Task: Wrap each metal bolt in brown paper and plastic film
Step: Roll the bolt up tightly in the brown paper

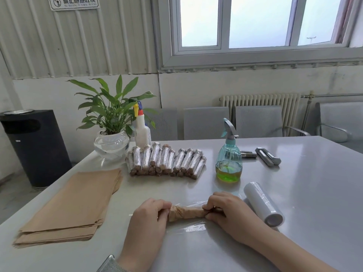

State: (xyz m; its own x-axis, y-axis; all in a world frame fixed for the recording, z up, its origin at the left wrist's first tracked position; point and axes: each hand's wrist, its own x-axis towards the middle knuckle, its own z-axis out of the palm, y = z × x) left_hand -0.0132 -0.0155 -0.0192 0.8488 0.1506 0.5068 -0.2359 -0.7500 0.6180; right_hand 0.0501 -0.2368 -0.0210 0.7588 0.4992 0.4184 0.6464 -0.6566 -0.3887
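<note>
A person's left hand [149, 214] and right hand [225, 210] grip opposite ends of a paper-wrapped bolt [186, 213] lying crosswise at the near middle of the grey worktop [304, 193], the fingers [163, 208] of each hand curled and clamped on the twisted brown paper. The bundle rests on a sheet of clear plastic film [194, 227] spread flat beneath it. Just right of the right hand lies a roll of plastic film [263, 206], its open core end toward the camera. To the left, near the worktop's edge, sits a stack of brown paper sheets [72, 205]. Farther back, a row of finished wrapped bolts [167, 161] is piled side by side, film glinting over the brown paper. To their right stands a teal spray bottle [228, 156] holding green liquid, and beyond it, well apart from the hands, lie bare metal bolts [268, 157]. At the far left corner stand a potted plant [111, 122] in a glass bowl and a white spray bottle [142, 128]. Behind the worktop are grey chairs [257, 120], a radiator [261, 101], a black waste bin [35, 148] and a window [255, 22].
</note>
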